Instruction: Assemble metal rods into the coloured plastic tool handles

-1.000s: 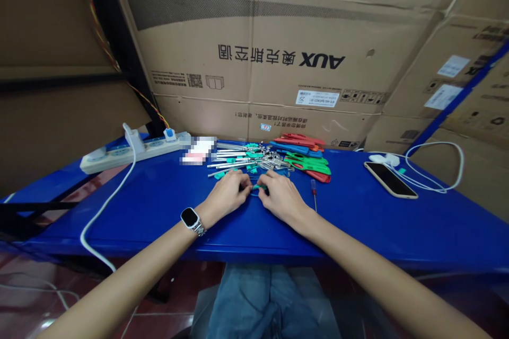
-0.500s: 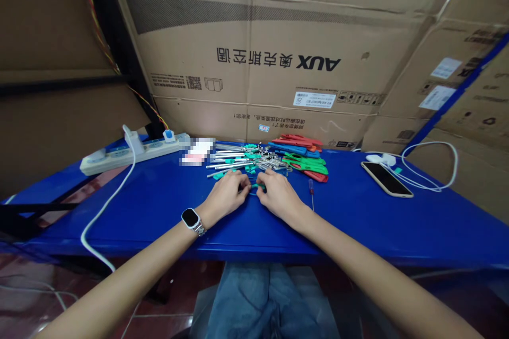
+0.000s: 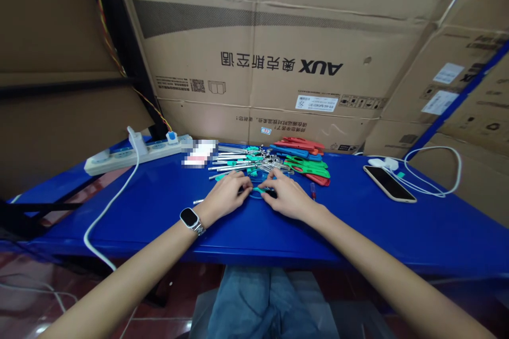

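Observation:
My left hand (image 3: 228, 194) is closed in a pinch, with a watch on its wrist. A thin silver rod (image 3: 198, 202) sticks out to the left from under it. Between the hands shows a small teal piece (image 3: 259, 189), low over the table. My right hand (image 3: 287, 195) pinches at that teal piece's right side; its fingertips partly hide the contact. Just beyond the hands lies a pile of silver rods (image 3: 228, 161) with teal pieces on them. To its right are stacked red, blue and green handle-like plastic parts (image 3: 306, 165).
A screwdriver (image 3: 313, 190) lies right of my right hand. Farther right are a phone (image 3: 389, 184) and a coiled white cable (image 3: 453, 189). A power strip (image 3: 119, 159) sits at the left, its cord running over the blue table (image 3: 159, 233). Cardboard (image 3: 278, 79) stands behind.
My right hand has shifted slightly right, away from my left, so more of the teal piece shows. The silver rod's end now appears left of my left hand. The whole view has tilted slightly.

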Available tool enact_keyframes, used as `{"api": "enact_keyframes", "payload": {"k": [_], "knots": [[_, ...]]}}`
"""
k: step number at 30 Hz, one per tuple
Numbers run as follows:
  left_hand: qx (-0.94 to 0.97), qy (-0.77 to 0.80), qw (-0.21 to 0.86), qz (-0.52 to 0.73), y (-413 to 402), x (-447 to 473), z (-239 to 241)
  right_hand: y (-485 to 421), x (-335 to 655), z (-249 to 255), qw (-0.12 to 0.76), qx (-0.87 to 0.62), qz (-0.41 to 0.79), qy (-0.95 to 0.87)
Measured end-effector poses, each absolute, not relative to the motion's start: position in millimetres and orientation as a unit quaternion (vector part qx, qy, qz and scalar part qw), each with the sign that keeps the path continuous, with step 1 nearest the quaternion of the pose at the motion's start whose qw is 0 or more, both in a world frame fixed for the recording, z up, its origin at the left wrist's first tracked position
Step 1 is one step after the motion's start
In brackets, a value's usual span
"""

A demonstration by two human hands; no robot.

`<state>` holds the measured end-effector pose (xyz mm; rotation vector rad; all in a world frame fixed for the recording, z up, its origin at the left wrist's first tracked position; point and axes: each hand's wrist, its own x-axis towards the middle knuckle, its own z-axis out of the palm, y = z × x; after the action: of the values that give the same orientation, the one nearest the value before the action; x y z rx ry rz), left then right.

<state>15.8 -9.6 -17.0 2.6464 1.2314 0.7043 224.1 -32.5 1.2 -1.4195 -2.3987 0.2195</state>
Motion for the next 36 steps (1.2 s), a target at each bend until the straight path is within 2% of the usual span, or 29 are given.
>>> {"api": "enact_keyframes", "payload": {"k": [13,17,21,26,29,34,36], "knots": [[0.933,0.304,0.018,0.190,-8,6,-9,-22,241,8,0.179,-0.464,0.105,-0.861],[0.930,0.293,0.070,0.211,-2,2,-12,-5,243,11,0.211,-0.479,0.077,-0.849],[0.920,0.296,0.119,0.227,3,-2,-14,16,245,16,0.163,-0.506,0.068,-0.844],[0.921,0.315,0.088,0.212,-4,2,-9,26,244,15,0.117,-0.540,0.088,-0.829],[0.922,0.317,0.050,0.216,-12,11,-6,23,243,13,0.135,-0.539,0.097,-0.826],[0.926,0.321,0.035,0.196,-15,27,-10,-1,252,11,0.219,-0.488,0.054,-0.843],[0.926,0.317,0.049,0.199,-13,29,-12,-13,258,10,0.208,-0.447,0.049,-0.868]]}}
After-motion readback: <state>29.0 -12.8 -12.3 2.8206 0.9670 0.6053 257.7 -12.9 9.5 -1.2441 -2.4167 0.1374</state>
